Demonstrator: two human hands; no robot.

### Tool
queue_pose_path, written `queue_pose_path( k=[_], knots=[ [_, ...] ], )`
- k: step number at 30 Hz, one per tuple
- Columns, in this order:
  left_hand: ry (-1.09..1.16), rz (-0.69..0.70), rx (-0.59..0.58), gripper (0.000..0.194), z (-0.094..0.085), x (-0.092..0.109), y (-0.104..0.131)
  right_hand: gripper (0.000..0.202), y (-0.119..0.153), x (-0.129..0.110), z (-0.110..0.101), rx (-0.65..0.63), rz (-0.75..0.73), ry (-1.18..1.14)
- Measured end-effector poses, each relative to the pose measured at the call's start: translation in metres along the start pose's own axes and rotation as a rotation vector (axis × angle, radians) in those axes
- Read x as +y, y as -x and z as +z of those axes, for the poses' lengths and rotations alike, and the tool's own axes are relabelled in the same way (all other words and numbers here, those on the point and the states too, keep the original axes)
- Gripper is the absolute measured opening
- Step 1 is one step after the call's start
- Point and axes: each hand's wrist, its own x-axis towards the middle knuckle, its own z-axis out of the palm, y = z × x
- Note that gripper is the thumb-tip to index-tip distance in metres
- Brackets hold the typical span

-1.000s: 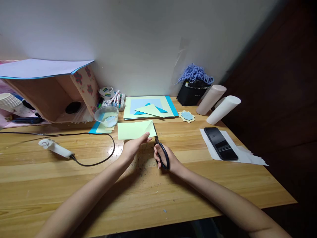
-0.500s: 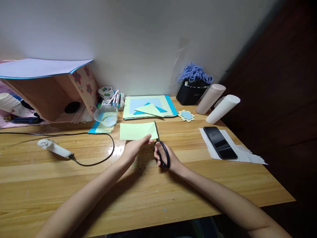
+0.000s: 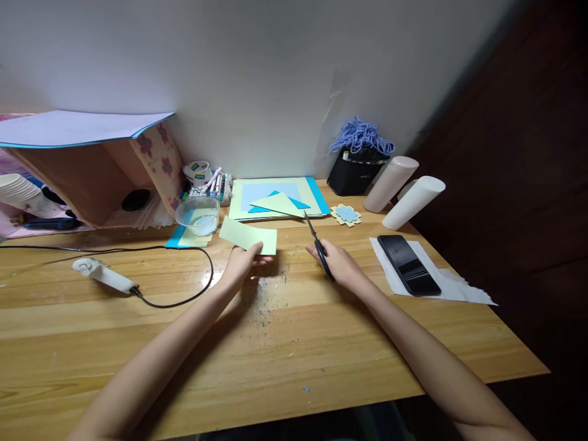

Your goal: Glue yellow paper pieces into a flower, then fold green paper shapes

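Observation:
A pale green sheet of paper [image 3: 243,234] is pinched in my left hand [image 3: 243,263], thumb on top and fingers underneath, slightly above the table. My right hand [image 3: 337,262] grips black-handled scissors [image 3: 321,254], their blades pointing away toward the paper stack. The blades look closed or nearly so, and they stand apart from the sheet. Behind the hands, a green paper triangle [image 3: 278,203] and a blue one [image 3: 298,203] lie on stacked coloured paper [image 3: 236,197]. A layered blue and yellow paper flower [image 3: 346,214] rests to the right of the stack.
A clear plastic bowl [image 3: 197,214], markers [image 3: 215,184] and a tape roll [image 3: 198,171] stand back left. The white glue gun [image 3: 103,274] trails a black cord. At right are a phone [image 3: 408,264], two cylinders [image 3: 390,184], [image 3: 413,202] and a black holder [image 3: 353,174] topped with yarn.
The scissors have come away from the paper's right edge, moving right with my right hand. My left hand has shifted left, and the sheet is now tilted and looks shorter.

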Motion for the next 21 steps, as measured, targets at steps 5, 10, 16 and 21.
queue_pose_path(
  k=[5,10,16,21],
  knots=[
    [0.029,0.079,0.117,0.027,-0.015,-0.011,-0.023,0.028,-0.016,0.023,-0.014,0.205,0.014,0.533],
    [-0.091,0.036,0.040,0.038,-0.015,-0.017,-0.021,0.024,-0.023,0.028,-0.015,0.309,-0.162,0.511],
    [-0.122,0.093,0.043,0.040,-0.011,-0.019,-0.017,0.028,-0.005,-0.003,0.005,-0.191,-0.725,0.169],
    [-0.060,0.107,-0.030,0.038,-0.007,-0.020,-0.016,0.033,-0.012,-0.001,0.017,-0.062,-0.653,0.175]
  ],
)
